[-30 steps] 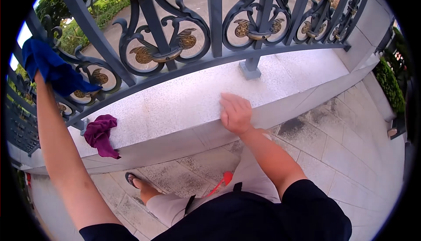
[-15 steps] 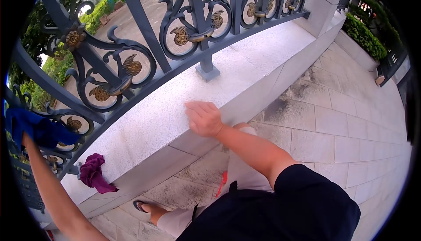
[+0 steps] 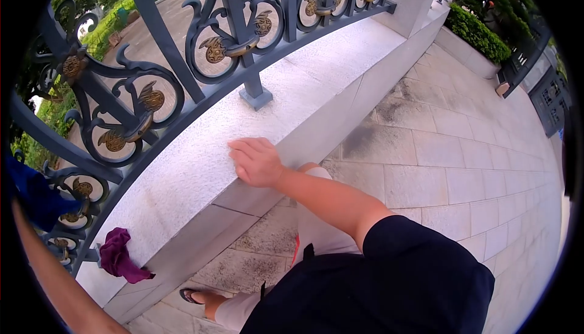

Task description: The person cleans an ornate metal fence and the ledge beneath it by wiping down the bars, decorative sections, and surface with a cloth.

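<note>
At the far left edge, a blue cloth (image 3: 38,195) wraps over my left hand (image 3: 16,201) and lies against the dark metal fence (image 3: 146,138). The cloth hides the fingers, and only the wrist area shows below it. My right hand (image 3: 255,161) rests on the front edge of the pale stone ledge (image 3: 182,182), fingers slightly bent and apart, holding nothing. A crumpled purple cloth (image 3: 121,256) lies on the ledge at the lower left, one end hanging over the front edge.
Scrollwork with bronze-coloured ornaments (image 3: 152,98) fills the fence. A fence foot (image 3: 255,97) stands on the ledge behind my right hand. A stone pillar (image 3: 413,0) rises at the ledge's far end. Paving (image 3: 438,151) runs along the wall, with a hedge (image 3: 477,33) beyond.
The view has swung right, so fence, ledge and purple cloth sit further left in it. My left hand with the blue cloth is now partly past the left edge. My right hand stays on the ledge.
</note>
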